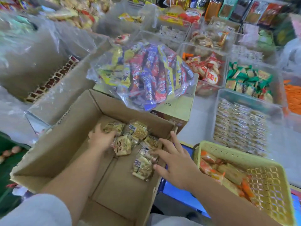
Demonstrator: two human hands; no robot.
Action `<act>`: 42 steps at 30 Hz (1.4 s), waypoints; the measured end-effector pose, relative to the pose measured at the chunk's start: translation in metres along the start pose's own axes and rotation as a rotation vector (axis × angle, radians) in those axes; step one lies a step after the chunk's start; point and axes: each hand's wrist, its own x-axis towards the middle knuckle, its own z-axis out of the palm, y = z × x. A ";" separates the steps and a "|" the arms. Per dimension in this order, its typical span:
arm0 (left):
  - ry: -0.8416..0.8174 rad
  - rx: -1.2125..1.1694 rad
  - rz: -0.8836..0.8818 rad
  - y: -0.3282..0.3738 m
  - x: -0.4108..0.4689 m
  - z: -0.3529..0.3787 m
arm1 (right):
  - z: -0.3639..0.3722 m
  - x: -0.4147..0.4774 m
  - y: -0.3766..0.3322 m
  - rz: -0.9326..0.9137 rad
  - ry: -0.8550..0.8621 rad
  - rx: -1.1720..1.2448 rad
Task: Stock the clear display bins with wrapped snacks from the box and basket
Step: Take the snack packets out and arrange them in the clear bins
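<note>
box nearly emptied

a few wrapped snacks [138, 130] remain at the far end of the box [65, 144]. the left hand [101, 140] grips some; the right hand [176, 163] touches others, fingers [165, 143] spread wide. the clear bin [244, 99] on the right looks mostly full; the basket [228, 152] holds more packs.

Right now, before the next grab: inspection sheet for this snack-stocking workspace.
Surface: grey counter, mostly covered by bins and boxes.
Job's things: open cardboard box holds a few wrapped snacks; yellow basket part-filled with orange and tan packs; clear bin beyond it packed with gold-wrapped packs.
Clutter: clear bag of mixed snacks lying on a closed carton behind the box.
Grippers: left hand curled round snacks in the box; right hand open, fingers spread on the packs.
Cables: nothing seen.
Surroundings: further clear bins, stocked, and packets behind; blurred.
</note>
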 end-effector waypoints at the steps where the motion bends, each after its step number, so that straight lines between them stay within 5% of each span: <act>1: 0.022 -0.089 -0.069 0.000 0.011 0.003 | -0.001 0.000 -0.001 0.007 -0.007 0.000; 8: 0.010 -0.354 -0.315 -0.003 0.044 0.011 | -0.002 0.002 -0.003 0.037 0.009 0.009; 29: -0.636 -0.245 -0.231 -0.016 0.031 0.008 | 0.003 0.004 -0.004 0.043 0.046 0.033; 42: -0.661 -0.035 0.012 -0.016 -0.001 0.044 | 0.005 0.005 -0.001 0.045 0.048 0.062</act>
